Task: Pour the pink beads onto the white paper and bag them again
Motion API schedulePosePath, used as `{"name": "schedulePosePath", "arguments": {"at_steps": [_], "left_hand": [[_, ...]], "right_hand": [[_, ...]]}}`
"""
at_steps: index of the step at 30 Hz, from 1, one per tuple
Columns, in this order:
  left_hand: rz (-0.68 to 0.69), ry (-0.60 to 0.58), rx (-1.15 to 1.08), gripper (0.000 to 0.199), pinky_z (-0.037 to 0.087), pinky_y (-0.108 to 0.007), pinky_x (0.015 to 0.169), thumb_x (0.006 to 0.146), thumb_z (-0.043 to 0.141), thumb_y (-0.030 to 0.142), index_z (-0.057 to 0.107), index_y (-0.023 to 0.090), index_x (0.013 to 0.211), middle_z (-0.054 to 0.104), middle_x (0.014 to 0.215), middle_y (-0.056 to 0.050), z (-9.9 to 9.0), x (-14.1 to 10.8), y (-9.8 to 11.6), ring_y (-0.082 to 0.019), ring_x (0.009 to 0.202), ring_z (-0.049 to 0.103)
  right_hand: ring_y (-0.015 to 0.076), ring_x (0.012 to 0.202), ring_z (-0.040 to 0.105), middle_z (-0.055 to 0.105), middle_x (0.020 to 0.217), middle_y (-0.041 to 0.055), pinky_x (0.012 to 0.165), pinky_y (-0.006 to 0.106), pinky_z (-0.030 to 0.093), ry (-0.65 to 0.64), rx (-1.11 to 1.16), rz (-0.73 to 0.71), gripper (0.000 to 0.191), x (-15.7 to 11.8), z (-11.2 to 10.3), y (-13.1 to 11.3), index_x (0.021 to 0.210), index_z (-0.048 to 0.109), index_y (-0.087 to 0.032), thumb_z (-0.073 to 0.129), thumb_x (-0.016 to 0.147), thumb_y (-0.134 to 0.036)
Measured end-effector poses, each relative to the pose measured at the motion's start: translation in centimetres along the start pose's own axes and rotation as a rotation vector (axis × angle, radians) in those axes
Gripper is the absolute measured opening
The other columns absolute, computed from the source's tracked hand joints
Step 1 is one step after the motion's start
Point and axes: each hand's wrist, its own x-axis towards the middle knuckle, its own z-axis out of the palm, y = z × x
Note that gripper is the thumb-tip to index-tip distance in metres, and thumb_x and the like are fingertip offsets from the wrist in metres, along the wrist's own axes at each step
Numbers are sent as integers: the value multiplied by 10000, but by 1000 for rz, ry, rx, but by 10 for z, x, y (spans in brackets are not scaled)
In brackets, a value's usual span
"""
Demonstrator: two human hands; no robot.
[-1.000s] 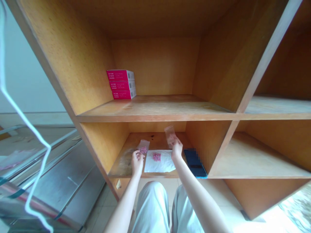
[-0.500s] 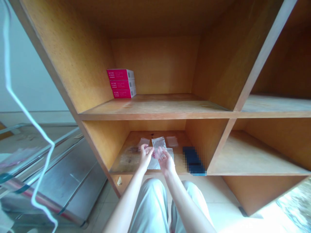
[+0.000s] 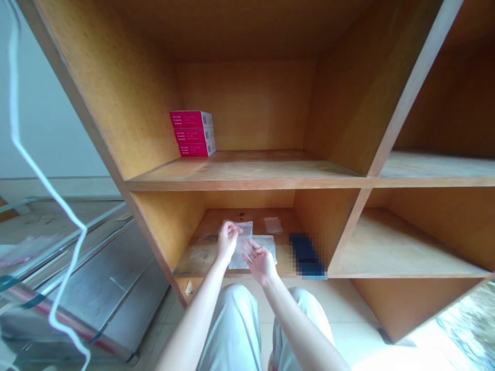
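— While you work at the low wooden shelf (image 3: 195,257), what do your hands do?
— My left hand (image 3: 227,240) pinches a clear plastic bag (image 3: 243,230) between thumb and fingers, near its edge, and holds it just above the shelf. My right hand (image 3: 260,262) is open, with fingers loosely spread, very near a second bag (image 3: 267,243) that lies flat. I cannot tell if the fingers touch it.
— How will such a bag handle?
— I think it is very light and soft, also a little slippery, so it can fold or slide. Best is to take it at the edge with the fingertips.
— What else is near?
— A small bag (image 3: 273,224) lies further back, and a phone (image 3: 305,255) lies to the right.
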Motion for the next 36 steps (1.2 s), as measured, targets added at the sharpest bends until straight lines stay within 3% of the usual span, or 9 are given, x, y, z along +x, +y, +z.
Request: {"name": "schedulePosePath", "arguments": {"at_steps": [3,6,10,15,23,36], "left_hand": [[11,-50,39,82,434,-255,639,689,451,170,380,207,704,591,677,2,-7,2,3,-142,688,590],[25,-95,85,86,435,-256,640,665,458,151,395,207,681,582,663,8,-10,2,4,-142,674,580],[16,-65,172,98,439,-256,661,627,488,133,419,201,644,559,648,17,-13,2,5,-139,673,569],[105,-182,129,100,447,-283,705,652,445,121,404,206,621,601,704,-11,-16,4,7,-158,726,588],[182,-93,226,174,411,-356,849,679,416,103,557,194,635,650,909,-59,-16,1,14,-200,932,581],[203,-224,352,174,391,-346,873,721,493,198,611,174,595,623,970,-68,-17,-1,23,-197,991,535]], "right_hand": [[193,1101,504,559,1170,87,817,340,457,19,-133,-27,353,7,0,-14,969,558,-173,315,735,-275],[208,1028,553,601,1091,118,765,332,468,2,-76,-5,327,15,6,-29,927,571,-151,339,778,-329],[201,907,603,647,963,100,649,280,472,-69,0,38,270,23,11,-40,878,589,-158,475,759,-371],[170,754,618,661,888,72,550,227,439,-63,-55,-45,208,26,10,-40,812,627,-154,621,643,-274],[155,740,613,664,761,40,653,243,446,-68,-155,-92,206,18,16,-40,766,657,-151,648,608,-284],[92,563,535,642,716,37,528,211,411,-113,-325,-178,205,14,19,-37,749,649,-140,632,612,-291]]}}
